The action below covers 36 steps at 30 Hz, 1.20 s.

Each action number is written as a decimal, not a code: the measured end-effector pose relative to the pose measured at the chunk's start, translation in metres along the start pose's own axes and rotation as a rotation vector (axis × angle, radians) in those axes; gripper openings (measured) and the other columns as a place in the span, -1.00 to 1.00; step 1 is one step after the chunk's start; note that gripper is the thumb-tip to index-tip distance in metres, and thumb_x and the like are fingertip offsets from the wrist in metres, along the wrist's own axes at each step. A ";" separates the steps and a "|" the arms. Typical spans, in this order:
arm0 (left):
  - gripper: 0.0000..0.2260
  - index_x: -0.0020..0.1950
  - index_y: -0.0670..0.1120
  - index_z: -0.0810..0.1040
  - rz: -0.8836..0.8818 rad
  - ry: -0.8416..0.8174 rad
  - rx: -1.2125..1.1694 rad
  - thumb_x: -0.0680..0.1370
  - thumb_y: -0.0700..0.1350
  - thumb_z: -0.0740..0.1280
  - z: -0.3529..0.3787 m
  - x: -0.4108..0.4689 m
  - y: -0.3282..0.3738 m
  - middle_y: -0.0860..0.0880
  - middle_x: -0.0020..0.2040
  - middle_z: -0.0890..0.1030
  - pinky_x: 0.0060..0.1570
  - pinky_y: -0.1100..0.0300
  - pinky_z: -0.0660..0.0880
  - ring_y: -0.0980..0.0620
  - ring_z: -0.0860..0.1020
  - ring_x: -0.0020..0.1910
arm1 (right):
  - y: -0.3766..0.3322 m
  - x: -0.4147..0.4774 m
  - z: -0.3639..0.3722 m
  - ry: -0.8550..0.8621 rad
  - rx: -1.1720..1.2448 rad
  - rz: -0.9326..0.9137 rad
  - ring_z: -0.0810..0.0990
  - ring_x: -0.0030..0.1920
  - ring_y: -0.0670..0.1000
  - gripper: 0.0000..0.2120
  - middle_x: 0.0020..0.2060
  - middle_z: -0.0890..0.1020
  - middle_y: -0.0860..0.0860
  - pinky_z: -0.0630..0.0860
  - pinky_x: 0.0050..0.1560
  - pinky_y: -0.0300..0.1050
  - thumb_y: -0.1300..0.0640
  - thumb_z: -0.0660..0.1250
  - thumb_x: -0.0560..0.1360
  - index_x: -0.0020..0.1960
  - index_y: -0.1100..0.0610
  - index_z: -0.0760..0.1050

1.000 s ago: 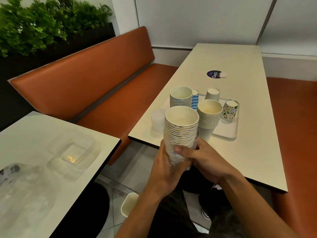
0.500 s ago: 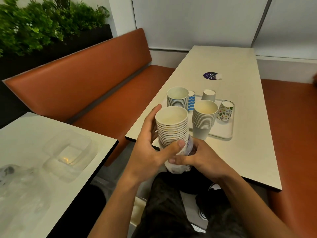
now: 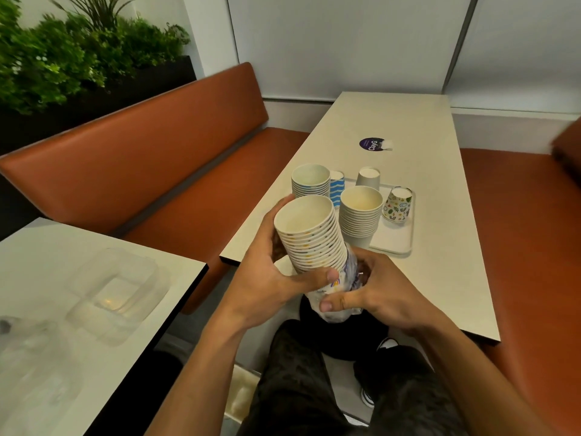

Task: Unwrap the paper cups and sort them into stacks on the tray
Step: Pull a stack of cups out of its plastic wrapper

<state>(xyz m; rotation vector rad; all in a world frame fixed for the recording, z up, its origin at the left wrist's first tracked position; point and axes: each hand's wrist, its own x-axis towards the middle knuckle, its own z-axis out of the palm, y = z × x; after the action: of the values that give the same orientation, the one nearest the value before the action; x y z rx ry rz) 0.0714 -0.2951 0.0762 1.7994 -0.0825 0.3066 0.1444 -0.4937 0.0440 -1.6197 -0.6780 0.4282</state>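
Near the tray (image 3: 405, 250), my left hand (image 3: 267, 278) curls its fingers round the likely light, crushable cup stack (image 3: 311, 237); my right hand (image 3: 377, 291) pinches its slippery-looking wrapper (image 3: 341, 294).

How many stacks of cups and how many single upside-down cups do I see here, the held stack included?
Stacks of cups: 3 (held stack, blue stack, plain stack)
Single upside-down cups: 3 (wavy blue cup, grey cup, leafy cup)
Total: 6

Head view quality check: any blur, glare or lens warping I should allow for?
Head view: cup stack, wrapper, left hand and right hand sharp; plants and clear container smeared, likely motion blur; wide-angle lens bends the bench back; soft sheen on the near table, no harsh glare.
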 end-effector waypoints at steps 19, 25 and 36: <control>-0.38 0.33 0.15 0.51 -0.007 -0.159 0.213 0.34 0.08 0.67 0.080 0.009 0.010 0.30 0.21 0.63 0.26 0.25 0.50 0.30 0.54 0.26 | -0.004 -0.056 -0.072 0.062 -0.162 0.130 0.72 0.10 -0.09 -0.49 0.05 0.76 -0.10 0.59 0.21 -0.16 0.18 0.69 0.25 0.16 0.06 0.65; -0.39 0.35 0.16 0.49 0.023 -0.156 0.150 0.37 0.04 0.66 0.107 0.021 0.015 0.27 0.22 0.63 0.24 0.25 0.53 0.26 0.57 0.25 | 0.002 -0.068 -0.094 0.118 -0.135 0.145 0.73 0.08 -0.03 -0.55 0.03 0.77 -0.03 0.61 0.15 -0.17 0.18 0.66 0.29 0.15 0.13 0.67; -0.44 0.33 0.07 0.50 0.090 0.010 0.114 0.40 0.04 0.64 0.127 0.045 0.015 0.20 0.17 0.66 0.28 0.05 0.54 0.18 0.60 0.22 | 0.050 -0.071 -0.097 0.219 -0.091 0.415 0.72 -0.25 -0.08 -0.78 -0.26 0.75 -0.03 0.56 -0.20 -0.26 -0.02 0.47 0.52 -0.09 0.14 0.68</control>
<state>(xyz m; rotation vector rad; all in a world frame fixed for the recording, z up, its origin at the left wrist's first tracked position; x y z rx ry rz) 0.1322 -0.4161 0.0737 1.9106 -0.1416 0.3912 0.1607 -0.6165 0.0036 -1.8660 -0.1950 0.5135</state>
